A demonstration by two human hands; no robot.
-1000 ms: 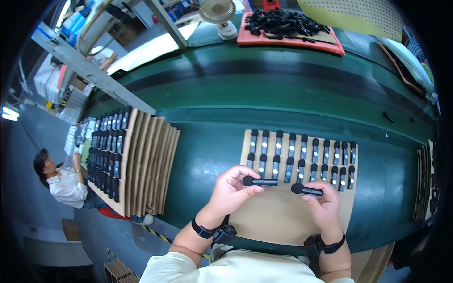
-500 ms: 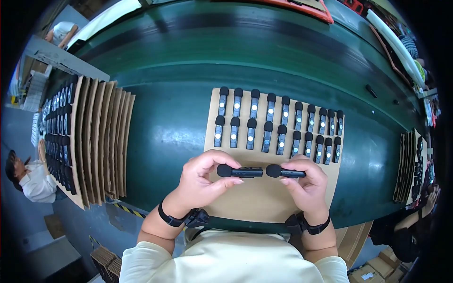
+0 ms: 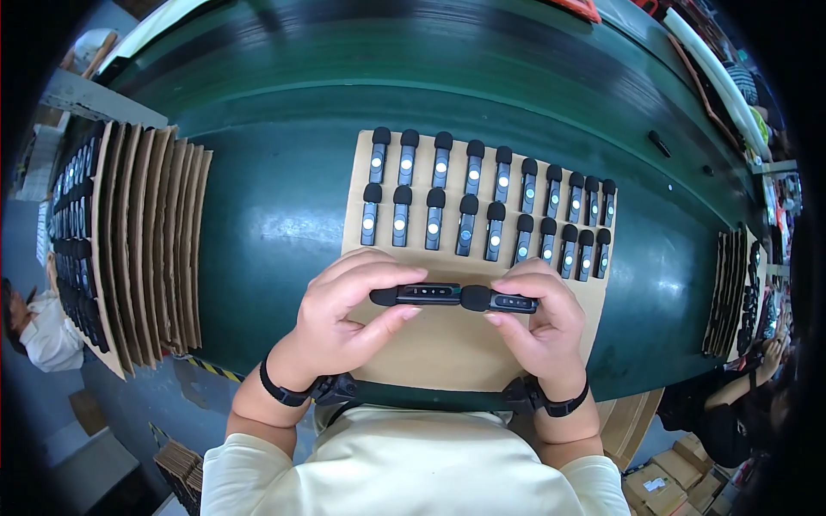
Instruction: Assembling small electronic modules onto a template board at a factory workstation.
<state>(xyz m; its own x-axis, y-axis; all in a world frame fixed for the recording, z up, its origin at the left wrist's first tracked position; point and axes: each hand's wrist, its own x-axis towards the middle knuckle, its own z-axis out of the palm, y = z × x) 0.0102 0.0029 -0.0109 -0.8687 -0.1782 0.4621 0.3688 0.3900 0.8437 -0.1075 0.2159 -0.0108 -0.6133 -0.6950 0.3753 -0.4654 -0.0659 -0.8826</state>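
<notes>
Your left hand [image 3: 344, 314] and right hand [image 3: 546, 314] keep most of their curled fingers out of sight. Whether the left microphone [image 3: 428, 294] touches the right microphone [image 3: 514, 302] you cannot tell; their markings are too small to make out. Your right fingers cover the lower end of a near-row microphone [image 3: 522, 234]. The top edge cuts off a red tray [image 3: 582, 9]; the dark rim blurs a co-worker [image 3: 727, 421] at your right. One dark speck [image 3: 708, 171] is too small to identify.
</notes>
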